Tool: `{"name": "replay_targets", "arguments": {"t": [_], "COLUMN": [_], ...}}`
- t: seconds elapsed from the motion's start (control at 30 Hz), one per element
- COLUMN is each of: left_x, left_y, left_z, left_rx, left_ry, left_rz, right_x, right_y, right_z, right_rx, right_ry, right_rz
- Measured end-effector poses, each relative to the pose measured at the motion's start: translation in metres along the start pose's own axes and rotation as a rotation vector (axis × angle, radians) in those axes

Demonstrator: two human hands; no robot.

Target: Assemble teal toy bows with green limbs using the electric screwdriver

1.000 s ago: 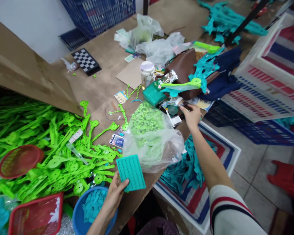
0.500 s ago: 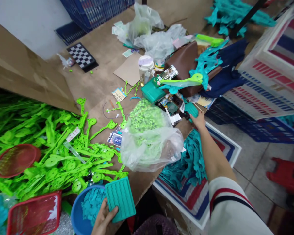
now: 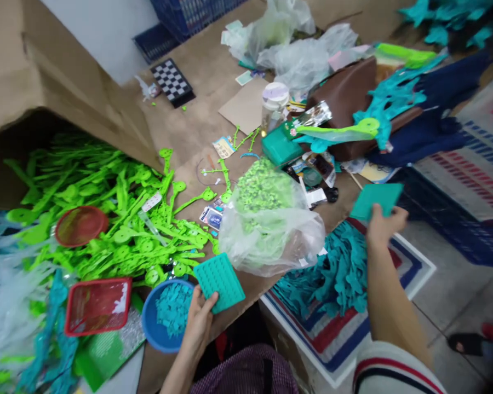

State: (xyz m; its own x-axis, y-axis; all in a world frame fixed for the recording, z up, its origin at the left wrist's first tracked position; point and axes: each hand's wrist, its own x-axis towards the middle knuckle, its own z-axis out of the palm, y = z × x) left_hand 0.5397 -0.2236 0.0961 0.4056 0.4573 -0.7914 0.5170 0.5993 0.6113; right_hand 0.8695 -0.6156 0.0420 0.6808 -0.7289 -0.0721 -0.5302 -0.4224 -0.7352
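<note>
In my left hand (image 3: 200, 316) is a teal square plate (image 3: 222, 280) with rows of small raised marks, gripped at its lower edge between thumb and fingers. My right hand (image 3: 383, 225) is closed on a second teal plate (image 3: 374, 199), smooth-looking from here, held up at the table's right edge. Beside the left hand stands a blue bowl (image 3: 147, 327) of small teal pieces. Between the hands lies a clear plastic bag (image 3: 271, 241) with small light-green pieces. Below the right hand, a heap of teal rubbery pieces (image 3: 337, 273) fills a striped crate (image 3: 337, 361).
Bright green strips (image 3: 119, 235) spill from a cardboard box (image 3: 82, 82) on the left, with a red round basket (image 3: 81, 225) and a red tray (image 3: 98, 323) among them. Further back are a checkered board (image 3: 171, 81), a lidded cup (image 3: 275, 104) and a brown bag (image 3: 340, 98).
My right hand has lifted the second teal plate off the cluttered table edge and brought it up and to the right. The left hand still holds its plate, and the camera view has shifted.
</note>
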Motion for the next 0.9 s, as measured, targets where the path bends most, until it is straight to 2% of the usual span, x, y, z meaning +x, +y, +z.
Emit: {"name": "replay_targets", "arguments": {"t": [0.07, 0.13, 0.17, 0.23, 0.27, 0.33, 0.4, 0.47, 0.57, 0.7, 0.73, 0.8, 0.9], "left_x": [-0.002, -0.005, -0.007, -0.015, -0.02, -0.03, -0.039, -0.045, -0.046, -0.038, -0.035, -0.028, -0.017], "left_y": [-0.001, -0.007, -0.012, -0.023, -0.029, -0.04, -0.049, -0.054, -0.061, -0.084, -0.093, -0.114, -0.143], "left_z": [0.009, 0.015, 0.016, 0.017, 0.017, 0.017, 0.018, 0.019, 0.01, -0.027, -0.04, -0.064, -0.096], "left_rx": [-0.011, 0.014, 0.033, 0.051, 0.042, 0.011, 0.014, 0.021, -0.016, 0.052, 0.083, 0.131, 0.196], "left_ry": [-0.019, -0.044, -0.067, -0.143, -0.183, -0.238, -0.225, -0.141, -0.007, 0.033, 0.014, -0.1, -0.414], "left_rz": [0.046, 0.064, 0.063, 0.038, 0.023, 0.011, 0.029, 0.054, 0.116, 0.198, 0.196, 0.187, 0.274], "right_x": [-0.052, -0.122, -0.16, -0.234, -0.265, -0.313, -0.339, -0.352, -0.369, -0.414, -0.428, -0.449, -0.456], "right_y": [0.005, 0.016, 0.023, 0.036, 0.042, 0.049, 0.053, 0.057, 0.068, 0.094, 0.102, 0.121, 0.16], "right_z": [-0.026, -0.048, -0.055, -0.06, -0.06, -0.054, -0.05, -0.05, -0.062, -0.077, -0.079, -0.077, -0.072], "right_rx": [0.114, 0.201, 0.232, 0.334, 0.351, 0.343, 0.359, 0.4, 0.461, 0.545, 0.573, 0.646, 0.746], "right_ry": [-0.056, -0.268, -0.443, -0.902, -1.069, -1.17, -1.176, -1.211, -1.288, -1.387, -1.361, -1.21, -0.877], "right_rz": [0.006, 0.048, 0.1, 0.281, 0.289, 0.164, 0.044, 0.026, 0.166, 0.449, 0.506, 0.595, 0.649]}}
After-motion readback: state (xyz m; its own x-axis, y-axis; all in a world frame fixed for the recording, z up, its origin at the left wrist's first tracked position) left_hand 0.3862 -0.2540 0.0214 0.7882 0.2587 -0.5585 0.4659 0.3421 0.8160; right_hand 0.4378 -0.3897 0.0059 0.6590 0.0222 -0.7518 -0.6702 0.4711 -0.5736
